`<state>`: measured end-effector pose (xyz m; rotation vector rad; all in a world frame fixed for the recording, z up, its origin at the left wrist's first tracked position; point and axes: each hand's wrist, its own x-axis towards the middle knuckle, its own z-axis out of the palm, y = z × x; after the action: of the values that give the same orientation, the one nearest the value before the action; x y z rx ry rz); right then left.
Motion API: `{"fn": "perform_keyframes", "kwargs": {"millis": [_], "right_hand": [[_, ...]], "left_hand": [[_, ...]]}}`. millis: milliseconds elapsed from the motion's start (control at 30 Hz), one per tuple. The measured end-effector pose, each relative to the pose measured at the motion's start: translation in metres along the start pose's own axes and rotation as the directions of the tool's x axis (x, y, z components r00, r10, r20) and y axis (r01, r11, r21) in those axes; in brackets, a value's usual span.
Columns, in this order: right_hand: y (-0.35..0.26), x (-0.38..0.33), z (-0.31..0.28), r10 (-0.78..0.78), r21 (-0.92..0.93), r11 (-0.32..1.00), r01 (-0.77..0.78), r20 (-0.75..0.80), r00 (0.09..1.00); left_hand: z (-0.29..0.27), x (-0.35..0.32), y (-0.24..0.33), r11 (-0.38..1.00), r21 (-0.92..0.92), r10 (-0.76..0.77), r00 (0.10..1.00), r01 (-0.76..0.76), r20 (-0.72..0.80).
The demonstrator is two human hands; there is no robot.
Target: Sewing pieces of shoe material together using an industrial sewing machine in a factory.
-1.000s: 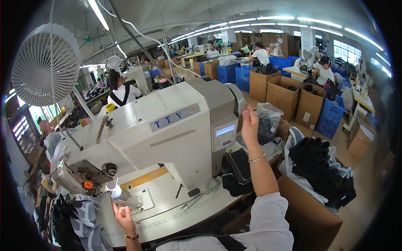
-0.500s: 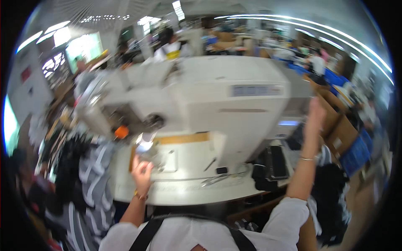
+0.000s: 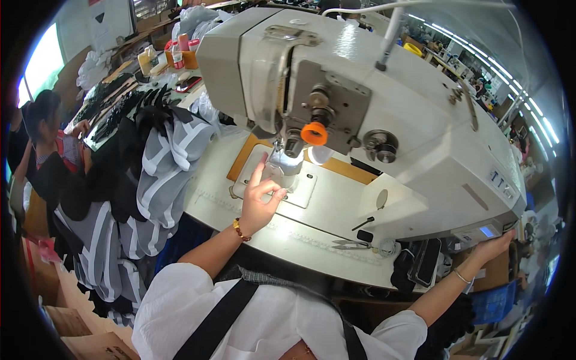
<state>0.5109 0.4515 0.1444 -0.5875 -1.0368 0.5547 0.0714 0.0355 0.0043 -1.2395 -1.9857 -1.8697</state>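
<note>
A large cream industrial sewing machine (image 3: 414, 114) fills the middle of the view, with an orange knob (image 3: 314, 133) on its head. My left hand (image 3: 259, 198) is raised at the needle area, index finger up, fingers touching the presser foot (image 3: 282, 165) above the metal needle plate (image 3: 300, 186). Nothing is held in it. My right hand (image 3: 497, 245) reaches far right and rests against the machine's end by its small lit panel (image 3: 487, 231); the fingers are partly hidden.
Grey and white striped and black fabric pieces (image 3: 153, 174) hang off the table's left side. Small scissors (image 3: 350, 244) lie on the white table (image 3: 312, 243) front. Another person (image 3: 51, 150) works at the left. Cardboard boxes (image 3: 90, 345) sit lower left.
The view has swung down and left, closer to the machine head. My left hand stays at the needle area with its index finger now raised; my right hand stays on the machine's right end.
</note>
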Motion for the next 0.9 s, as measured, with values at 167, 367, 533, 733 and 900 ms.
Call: {"fn": "perform_keyframes", "kwargs": {"millis": [167, 367, 533, 733, 900], "right_hand": [[-0.05, 0.034, 0.018, 0.159, -0.129, 0.98, -0.149, 0.076, 0.984], [-0.058, 0.085, 0.006, 0.278, -0.23, 0.953, -0.199, 0.396, 0.875], [-0.042, 0.03, 0.02, 0.157, -0.048, 0.987, -0.153, 0.123, 0.98], [-0.025, 0.006, 0.012, 0.03, 0.047, 0.999, -0.027, -0.057, 0.998], [-0.057, 0.046, 0.016, 0.031, -0.266, 0.964, 0.011, 0.153, 0.988]], "left_hand": [[-0.003, -0.001, -0.007, 0.997, -0.072, -0.014, 0.998, 0.017, 0.054], [-0.009, 0.0, -0.007, 0.999, -0.042, 0.021, 0.993, -0.016, 0.117], [-0.008, 0.003, -0.012, 0.998, -0.013, 0.056, 0.992, -0.054, 0.117], [-0.009, 0.007, -0.023, 0.992, 0.012, 0.123, 0.987, -0.125, 0.101], [-0.008, 0.002, -0.034, 0.978, 0.034, 0.204, 0.975, -0.208, 0.084]]}}
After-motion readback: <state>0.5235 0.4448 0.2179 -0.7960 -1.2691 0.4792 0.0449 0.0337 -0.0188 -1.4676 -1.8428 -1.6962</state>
